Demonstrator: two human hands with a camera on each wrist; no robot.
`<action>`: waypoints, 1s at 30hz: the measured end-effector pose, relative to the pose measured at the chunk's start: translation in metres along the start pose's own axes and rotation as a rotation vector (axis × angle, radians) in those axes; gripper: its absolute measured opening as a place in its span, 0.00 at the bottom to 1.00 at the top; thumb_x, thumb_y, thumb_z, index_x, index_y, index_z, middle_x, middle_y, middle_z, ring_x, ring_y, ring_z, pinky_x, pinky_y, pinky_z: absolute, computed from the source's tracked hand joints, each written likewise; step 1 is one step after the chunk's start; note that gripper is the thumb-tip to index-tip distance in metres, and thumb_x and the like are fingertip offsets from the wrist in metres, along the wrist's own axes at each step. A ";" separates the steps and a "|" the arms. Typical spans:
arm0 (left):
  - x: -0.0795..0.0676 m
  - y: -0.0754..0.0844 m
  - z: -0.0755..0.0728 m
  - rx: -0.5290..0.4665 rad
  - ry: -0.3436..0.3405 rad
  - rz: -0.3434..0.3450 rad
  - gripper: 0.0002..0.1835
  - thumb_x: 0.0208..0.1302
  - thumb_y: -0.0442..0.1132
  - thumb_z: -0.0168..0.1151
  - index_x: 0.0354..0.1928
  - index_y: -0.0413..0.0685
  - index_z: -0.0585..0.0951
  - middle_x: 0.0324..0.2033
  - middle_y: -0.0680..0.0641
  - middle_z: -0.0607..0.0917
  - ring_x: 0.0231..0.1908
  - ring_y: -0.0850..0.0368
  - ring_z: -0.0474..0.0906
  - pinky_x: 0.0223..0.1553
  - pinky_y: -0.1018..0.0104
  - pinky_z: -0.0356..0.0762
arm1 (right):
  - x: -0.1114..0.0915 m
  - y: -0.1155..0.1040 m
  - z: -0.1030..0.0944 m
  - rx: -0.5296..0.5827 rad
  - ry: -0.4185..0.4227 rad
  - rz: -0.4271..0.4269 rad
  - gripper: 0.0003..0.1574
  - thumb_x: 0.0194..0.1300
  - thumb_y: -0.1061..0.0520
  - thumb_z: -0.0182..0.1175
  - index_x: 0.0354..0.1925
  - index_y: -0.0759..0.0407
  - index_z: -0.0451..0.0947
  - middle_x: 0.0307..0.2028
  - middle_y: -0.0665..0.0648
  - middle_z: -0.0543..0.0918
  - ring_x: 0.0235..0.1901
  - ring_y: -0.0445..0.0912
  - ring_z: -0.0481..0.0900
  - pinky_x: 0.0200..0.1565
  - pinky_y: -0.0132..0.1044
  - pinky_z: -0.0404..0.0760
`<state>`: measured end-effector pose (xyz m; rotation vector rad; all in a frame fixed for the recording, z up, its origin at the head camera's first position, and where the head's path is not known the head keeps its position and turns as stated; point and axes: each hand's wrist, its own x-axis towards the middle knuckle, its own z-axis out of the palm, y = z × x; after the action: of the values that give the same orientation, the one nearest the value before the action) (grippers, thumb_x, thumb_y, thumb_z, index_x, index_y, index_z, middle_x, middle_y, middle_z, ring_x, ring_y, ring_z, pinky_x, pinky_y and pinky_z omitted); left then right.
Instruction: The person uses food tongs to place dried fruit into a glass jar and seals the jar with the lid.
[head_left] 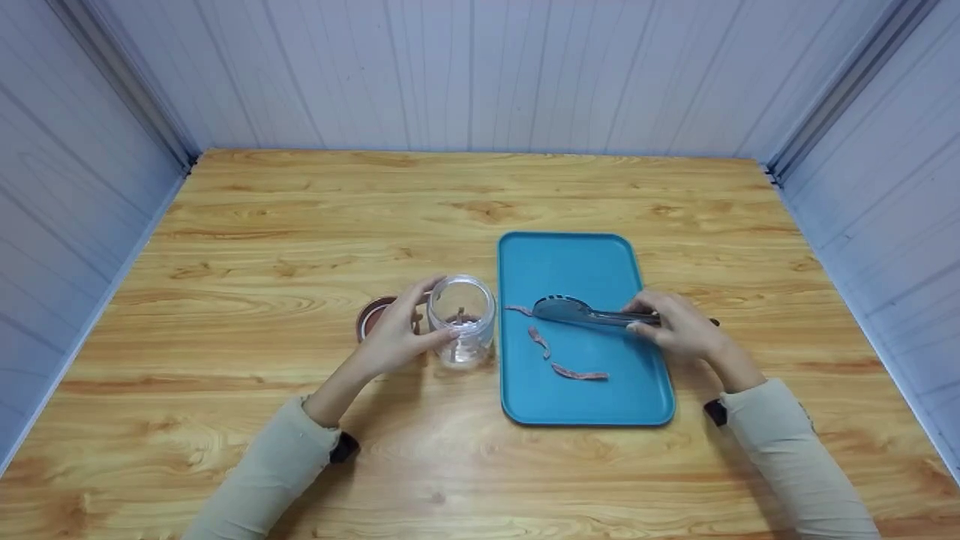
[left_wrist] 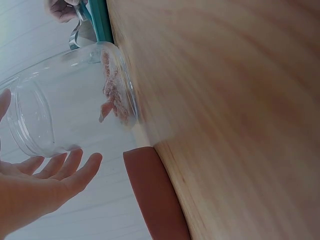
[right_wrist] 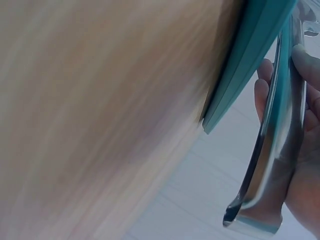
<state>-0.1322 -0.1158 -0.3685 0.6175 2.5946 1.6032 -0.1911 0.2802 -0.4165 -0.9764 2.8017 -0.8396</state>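
Observation:
My left hand (head_left: 396, 331) holds a clear jar (head_left: 471, 346) from its left side, thumb on the near side and fingers behind near the neck. The jar is upright and has no lid on it; a few reddish strips (left_wrist: 114, 92) lie at its bottom in the left wrist view. My right hand (head_left: 677, 327) grips metal food tongs (head_left: 566, 310) by the handle, low over the blue tray (head_left: 570, 262). The broad tongs' end lies beside a thin meat-like strip (head_left: 517, 309). Two more strips, one curved (head_left: 539, 343) and one longer (head_left: 580, 373), rest on the tray nearer me.
A reddish-brown round lid (head_left: 372, 316) lies on the wooden table (head_left: 337, 225) left of the jar, partly hidden by my left hand. White panel walls (head_left: 480, 75) bound the table at the back and both sides.

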 end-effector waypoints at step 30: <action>0.008 -0.039 0.007 0.009 0.022 0.001 0.39 0.49 0.46 0.67 0.62 0.43 0.62 0.56 0.45 0.67 0.54 0.53 0.62 0.50 0.52 0.66 | -0.003 -0.041 -0.034 0.139 0.130 -0.090 0.10 0.54 0.72 0.58 0.37 0.69 0.75 0.31 0.59 0.77 0.25 0.46 0.71 0.24 0.32 0.71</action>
<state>-0.1501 -0.1226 -0.4041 0.6058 2.6192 1.6085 -0.1729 0.2714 -0.3670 -1.0685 2.7759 -1.1309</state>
